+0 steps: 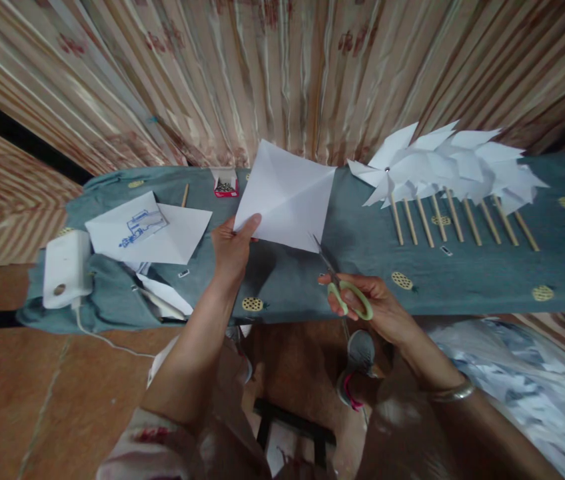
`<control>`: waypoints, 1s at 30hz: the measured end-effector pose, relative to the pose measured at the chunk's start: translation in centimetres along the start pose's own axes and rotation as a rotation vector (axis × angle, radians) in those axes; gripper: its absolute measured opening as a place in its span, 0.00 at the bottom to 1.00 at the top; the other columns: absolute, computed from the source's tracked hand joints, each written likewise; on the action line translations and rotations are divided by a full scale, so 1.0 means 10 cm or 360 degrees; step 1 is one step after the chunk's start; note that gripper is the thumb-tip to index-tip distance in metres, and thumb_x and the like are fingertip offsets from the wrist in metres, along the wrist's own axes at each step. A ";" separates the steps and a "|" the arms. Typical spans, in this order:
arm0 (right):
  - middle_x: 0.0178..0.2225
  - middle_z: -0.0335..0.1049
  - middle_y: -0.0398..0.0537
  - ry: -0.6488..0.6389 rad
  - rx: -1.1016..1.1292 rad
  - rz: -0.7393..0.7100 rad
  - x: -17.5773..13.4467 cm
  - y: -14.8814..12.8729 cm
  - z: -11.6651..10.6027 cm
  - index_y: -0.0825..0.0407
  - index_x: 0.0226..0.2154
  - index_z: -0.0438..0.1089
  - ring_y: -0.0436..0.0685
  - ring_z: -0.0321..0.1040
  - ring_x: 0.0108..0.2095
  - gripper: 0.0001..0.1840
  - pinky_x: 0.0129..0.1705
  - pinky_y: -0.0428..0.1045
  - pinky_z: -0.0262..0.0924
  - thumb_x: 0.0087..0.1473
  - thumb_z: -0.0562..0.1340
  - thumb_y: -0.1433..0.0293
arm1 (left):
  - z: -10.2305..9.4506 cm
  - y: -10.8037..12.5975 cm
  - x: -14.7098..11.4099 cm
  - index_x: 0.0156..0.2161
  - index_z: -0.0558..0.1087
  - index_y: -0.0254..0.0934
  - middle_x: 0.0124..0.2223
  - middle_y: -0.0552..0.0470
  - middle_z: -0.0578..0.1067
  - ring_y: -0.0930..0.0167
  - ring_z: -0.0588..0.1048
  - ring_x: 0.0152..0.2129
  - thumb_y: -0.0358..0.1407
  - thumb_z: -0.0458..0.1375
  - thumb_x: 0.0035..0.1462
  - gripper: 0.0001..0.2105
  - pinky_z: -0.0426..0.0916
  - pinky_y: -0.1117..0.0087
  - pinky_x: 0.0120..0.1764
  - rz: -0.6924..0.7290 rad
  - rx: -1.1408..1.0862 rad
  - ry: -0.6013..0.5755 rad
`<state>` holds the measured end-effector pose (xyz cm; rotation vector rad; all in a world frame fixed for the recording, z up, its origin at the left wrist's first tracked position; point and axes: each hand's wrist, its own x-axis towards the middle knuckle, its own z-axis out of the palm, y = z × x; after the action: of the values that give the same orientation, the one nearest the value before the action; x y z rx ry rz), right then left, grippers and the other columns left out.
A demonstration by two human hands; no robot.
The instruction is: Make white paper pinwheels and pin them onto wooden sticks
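Note:
My left hand [235, 245] pinches the lower left edge of a square white paper sheet [287, 193], thumb on top. Faint diagonal creases cross the sheet, which is held up above the cloth. In my right hand [370, 300] is a pair of scissors [335, 279] with pale green handles. Their blades are slightly apart and point at the sheet's lower right corner; whether they touch the paper I cannot tell. To the right, several white paper pinwheels [432, 163] on wooden sticks lie overlapping in a row.
A green cloth with pineapple prints covers the narrow table [482, 283]. On it are a small red box [226, 187] of metal pieces, paper with a blue drawing [142, 227], a wooden stick [185, 195], and a white device [66, 270] with a cable. A striped curtain [282, 80] hangs behind.

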<state>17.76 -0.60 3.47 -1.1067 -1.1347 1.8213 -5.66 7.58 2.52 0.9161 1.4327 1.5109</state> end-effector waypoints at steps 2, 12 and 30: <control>0.21 0.68 0.42 0.0008 -0.0008 -0.0002 0.00 0.01 0.00 0.53 0.42 0.77 0.48 0.59 0.20 0.26 0.21 0.46 0.54 0.45 0.70 0.52 | 0.00 -0.01 0.00 0.29 0.78 0.41 0.29 0.51 0.78 0.69 0.74 0.28 0.46 0.69 0.43 0.12 0.67 0.68 0.30 -0.0001 -0.0015 -0.0004; 0.21 0.68 0.41 0.0016 0.0044 0.0018 0.01 0.01 0.01 0.52 0.40 0.78 0.47 0.59 0.20 0.23 0.21 0.45 0.53 0.45 0.71 0.54 | 0.01 -0.01 -0.02 0.28 0.78 0.41 0.27 0.54 0.76 0.71 0.73 0.26 0.46 0.69 0.43 0.11 0.65 0.71 0.27 0.0009 0.0000 -0.0004; 0.19 0.65 0.39 0.0040 0.0004 0.0056 0.01 -0.02 0.05 0.51 0.39 0.78 0.45 0.55 0.19 0.24 0.22 0.45 0.55 0.43 0.72 0.54 | -0.01 -0.01 -0.02 0.29 0.78 0.41 0.27 0.54 0.77 0.72 0.71 0.24 0.45 0.67 0.45 0.10 0.65 0.71 0.26 0.0043 0.0053 -0.0016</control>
<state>17.28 -0.63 3.73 -1.1515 -1.1046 1.8303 -5.68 7.31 2.45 0.9657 1.4470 1.5043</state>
